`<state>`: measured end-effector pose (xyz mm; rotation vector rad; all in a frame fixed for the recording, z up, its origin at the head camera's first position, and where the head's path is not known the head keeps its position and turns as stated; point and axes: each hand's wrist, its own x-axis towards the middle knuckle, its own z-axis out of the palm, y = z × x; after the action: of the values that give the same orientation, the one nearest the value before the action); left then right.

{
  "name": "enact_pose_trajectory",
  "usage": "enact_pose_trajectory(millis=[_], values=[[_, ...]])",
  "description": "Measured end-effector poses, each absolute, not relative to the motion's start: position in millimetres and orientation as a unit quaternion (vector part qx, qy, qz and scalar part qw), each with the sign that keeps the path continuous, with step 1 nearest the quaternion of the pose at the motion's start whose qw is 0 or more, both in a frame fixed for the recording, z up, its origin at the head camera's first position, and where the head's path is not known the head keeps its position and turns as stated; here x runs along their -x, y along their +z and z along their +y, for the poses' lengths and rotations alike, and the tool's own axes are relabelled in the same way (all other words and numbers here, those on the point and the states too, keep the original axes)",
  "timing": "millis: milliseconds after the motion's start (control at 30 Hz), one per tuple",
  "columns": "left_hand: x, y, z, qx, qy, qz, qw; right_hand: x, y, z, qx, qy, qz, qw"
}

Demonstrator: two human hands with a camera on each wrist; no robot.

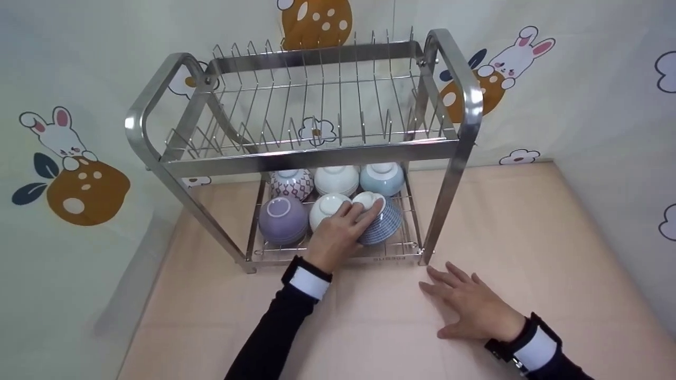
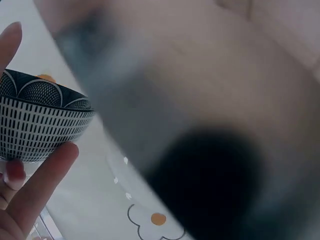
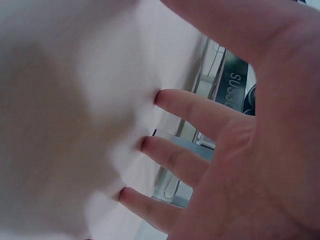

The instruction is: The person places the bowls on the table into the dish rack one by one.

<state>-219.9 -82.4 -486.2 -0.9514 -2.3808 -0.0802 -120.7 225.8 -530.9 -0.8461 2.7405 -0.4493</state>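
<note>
My left hand [image 1: 336, 236] grips an upside-down blue-and-white patterned bowl [image 1: 384, 227] by its foot, fingers at the white foot ring. In the left wrist view the same bowl [image 2: 45, 120] shows its dash-patterned wall and dark scalloped rim band, with fingertips at the foot. The bowl is in the front right of the rack's lower shelf, tilted. Beside it stands a white bowl [image 1: 323, 205], partly hidden by the hand. My right hand [image 1: 470, 303] lies on the pink tabletop with fingers spread; in the right wrist view its fingertips [image 3: 159, 97] press the surface.
A steel two-tier dish rack [image 1: 317, 158] stands on the tabletop [image 1: 380, 327]. Also upside down on its lower shelf are a purple bowl [image 1: 283, 224], a red-patterned bowl [image 1: 292, 186], another white bowl [image 1: 337, 180] and a light blue bowl [image 1: 382, 182]. Wire dividers rise from the upper tier.
</note>
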Motion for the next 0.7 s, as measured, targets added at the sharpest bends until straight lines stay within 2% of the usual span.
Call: enact_pose_trajectory(millis=[433, 700], values=[[242, -492, -38, 0.369, 0.042, -0.907, 0.198, 121, -532, 227, 0.292, -0.163, 0.936, 0.113], [247, -501, -31, 0.362, 0.057, -0.910, 0.191, 120, -532, 227, 0.296, -0.160, 0.935, 0.116]])
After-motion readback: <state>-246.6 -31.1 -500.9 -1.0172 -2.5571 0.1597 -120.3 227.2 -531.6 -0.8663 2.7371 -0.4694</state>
